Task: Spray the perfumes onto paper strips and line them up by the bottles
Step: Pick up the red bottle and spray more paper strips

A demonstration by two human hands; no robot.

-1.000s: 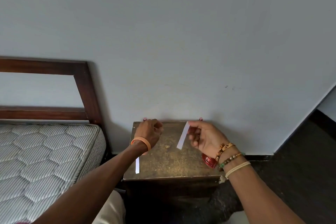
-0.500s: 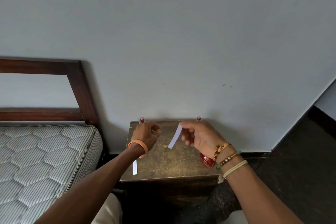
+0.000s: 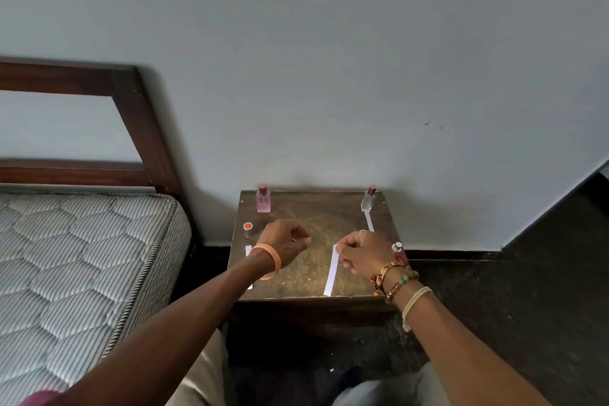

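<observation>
A small worn wooden table (image 3: 313, 287) stands against the wall. At its back stand a pink perfume bottle (image 3: 263, 200) on the left and a clear bottle (image 3: 368, 200) on the right. A small red-capped bottle (image 3: 247, 229) stands at the left edge, and a red bottle (image 3: 398, 250) shows behind my right wrist. My right hand (image 3: 361, 250) pinches the top of a white paper strip (image 3: 332, 275) that lies down the table. My left hand (image 3: 285, 244) hovers with curled fingers and nothing shows in it. One strip (image 3: 369, 221) lies before the clear bottle, and another strip (image 3: 248, 250) is partly hidden under my left wrist.
A bed with a quilted mattress (image 3: 75, 267) and a dark wooden headboard (image 3: 138, 122) stands close on the left. The grey wall (image 3: 329, 76) runs directly behind the table. Dark floor (image 3: 527, 273) lies to the right. My knees (image 3: 204, 372) are below the table's front edge.
My right hand has brought the strip down from the air until it lies along the table. My left hand has shifted right, uncovering the red-capped bottle.
</observation>
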